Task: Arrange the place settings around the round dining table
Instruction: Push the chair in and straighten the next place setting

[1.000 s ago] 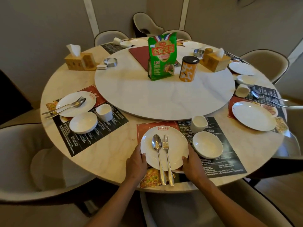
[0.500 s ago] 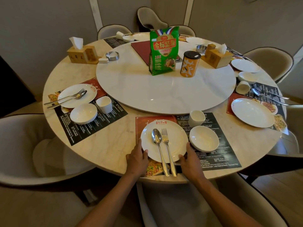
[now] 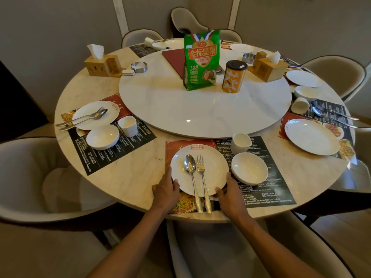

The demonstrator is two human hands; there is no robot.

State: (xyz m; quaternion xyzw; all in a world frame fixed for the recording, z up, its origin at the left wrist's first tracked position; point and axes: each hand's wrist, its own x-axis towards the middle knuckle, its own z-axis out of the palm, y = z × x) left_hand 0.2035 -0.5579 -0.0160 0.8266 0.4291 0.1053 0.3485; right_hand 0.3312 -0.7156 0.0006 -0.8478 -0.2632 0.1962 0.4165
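A white plate (image 3: 212, 169) sits on the near placemat (image 3: 267, 187) of the round marble table (image 3: 136, 177). A spoon (image 3: 190, 171) and a fork (image 3: 201, 173) lie side by side on it, handles toward me. My left hand (image 3: 165, 190) grips the plate's left rim. My right hand (image 3: 229, 190) grips its lower right rim. A small white bowl (image 3: 249, 167) and a white cup (image 3: 240, 142) stand just right of the plate.
A lazy Susan (image 3: 204, 109) carries a green snack bag (image 3: 201, 59), an orange canister (image 3: 232, 76) and a tissue box (image 3: 267, 67). Other settings lie at left (image 3: 95, 115) and right (image 3: 311, 136). Padded chairs (image 3: 30, 177) ring the table.
Both hands stay on the plate's rim; the plate has slid slightly away from the table edge, further onto the placemat. My view has shifted a little.
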